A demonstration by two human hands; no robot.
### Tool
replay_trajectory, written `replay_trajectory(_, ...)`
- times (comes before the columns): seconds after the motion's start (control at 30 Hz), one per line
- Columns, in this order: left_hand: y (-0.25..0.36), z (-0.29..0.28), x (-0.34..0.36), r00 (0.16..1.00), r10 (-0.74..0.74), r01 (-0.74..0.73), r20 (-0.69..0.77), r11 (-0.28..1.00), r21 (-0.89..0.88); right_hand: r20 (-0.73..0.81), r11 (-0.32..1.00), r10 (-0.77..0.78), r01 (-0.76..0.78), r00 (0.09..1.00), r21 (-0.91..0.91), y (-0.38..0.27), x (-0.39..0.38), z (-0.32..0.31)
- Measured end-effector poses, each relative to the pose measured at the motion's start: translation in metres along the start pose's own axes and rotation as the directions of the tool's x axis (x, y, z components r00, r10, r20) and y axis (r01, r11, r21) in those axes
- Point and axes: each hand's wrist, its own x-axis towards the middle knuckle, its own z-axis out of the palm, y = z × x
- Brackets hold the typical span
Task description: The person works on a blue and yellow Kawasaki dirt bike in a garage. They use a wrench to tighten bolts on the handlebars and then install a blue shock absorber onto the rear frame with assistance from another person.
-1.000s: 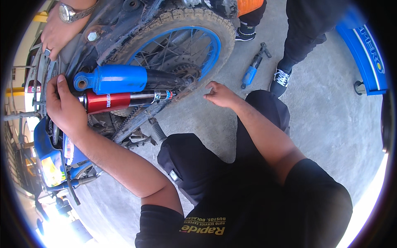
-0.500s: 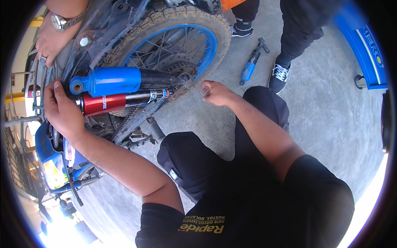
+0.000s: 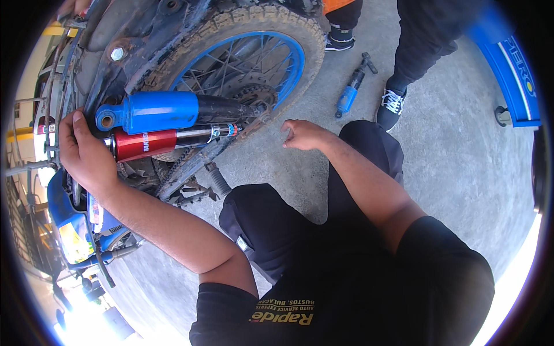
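Observation:
My left hand (image 3: pixel 86 153) is closed at the upper ends of two shock absorbers on a motorcycle; what its fingers grip is hidden. A blue shock absorber (image 3: pixel 153 109) lies just above a red-and-chrome one (image 3: pixel 144 144), both along the frame beside the spoked, blue-rimmed rear wheel (image 3: pixel 300 69). My right hand (image 3: pixel 303 134) hangs right of their lower ends, fingers loosely bent and apart, holding nothing visible.
A loose blue shock absorber (image 3: pixel 347 98) lies on the concrete floor (image 3: pixel 461 190). Another person's dark-trousered legs (image 3: pixel 421 40) and shoes stand beyond it. A blue wheeled object (image 3: pixel 511 86) is at the right, part of another hand (image 3: pixel 81 8) at top left.
The other person's watch-wearing hand has moved up, nearly out of view. The view has shifted slightly. My own hands have barely moved.

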Motion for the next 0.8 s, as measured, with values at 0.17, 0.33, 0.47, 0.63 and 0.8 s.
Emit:
replay_trajectory(0.17, 0.003, 0.001, -0.001, 0.999, -0.034, 0.034, -0.003, 0.999, -0.022, -0.003, 1.0, 0.005, -0.005, 1.0, -0.018, 0.007, 0.006, 0.003)
replay_trajectory(0.33, 0.011, -0.001, -0.004, 0.998, 0.06, -0.061, -0.018, 0.998, -0.032, -0.014, 0.999, -0.034, 0.034, 0.999, -0.01, 0.012, 0.011, 0.007)
replay_trajectory(0.47, 0.021, -0.004, -0.003, 0.996, 0.081, -0.082, -0.038, 0.997, -0.018, -0.014, 0.999, -0.044, 0.044, 0.999, 0.006, 0.013, 0.013, 0.008)
replay_trajectory(0.63, 0.03, -0.009, -0.001, 0.991, 0.109, -0.109, -0.073, 0.994, 0.007, 0.008, 0.999, -0.05, 0.05, 0.999, 0.016, 0.013, 0.015, 0.007)
replay_trajectory(0.8, 0.028, -0.012, -0.001, 0.986, 0.149, -0.145, -0.076, 0.988, 0.057, 0.005, 1.0, -0.028, 0.028, 1.0, -0.001, 0.015, 0.012, 0.006)
